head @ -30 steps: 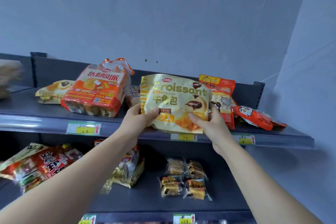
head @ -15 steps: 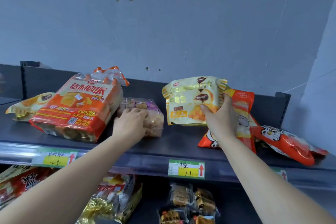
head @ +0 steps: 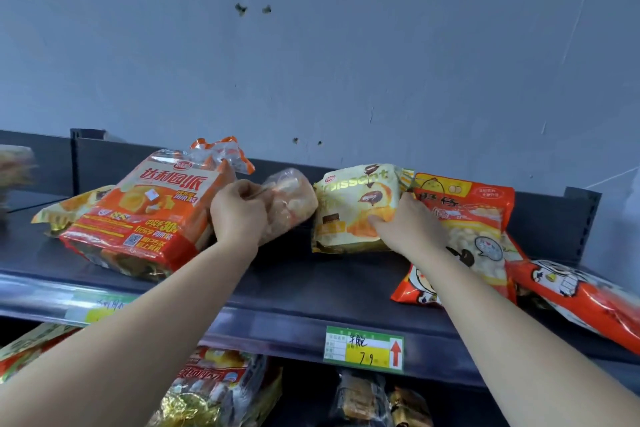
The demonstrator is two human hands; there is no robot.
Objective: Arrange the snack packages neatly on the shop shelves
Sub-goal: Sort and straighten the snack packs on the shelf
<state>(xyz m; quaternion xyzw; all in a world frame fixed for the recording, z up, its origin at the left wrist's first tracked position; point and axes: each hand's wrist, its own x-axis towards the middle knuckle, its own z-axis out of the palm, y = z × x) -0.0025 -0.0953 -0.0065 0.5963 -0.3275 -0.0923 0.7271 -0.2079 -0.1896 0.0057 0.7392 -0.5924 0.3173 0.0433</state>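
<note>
Straightening step on dark metal shelf (head: 311, 288): left grip (head: 239, 215) was clamped on clear plastic snack bag (head: 292, 201), right grip (head: 408, 229) on pale-yellow croissant packet (head: 349, 208); next move probably called for seating both upright.

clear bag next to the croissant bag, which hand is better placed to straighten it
Left. The left hand grips the clear bag, while the right hand holds the croissant bag at its right edge and would have to let go and reach across.

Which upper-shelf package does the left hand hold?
The small clear bag, between the large orange pack and the yellow croissant bag; the left hand grips its end.
</note>
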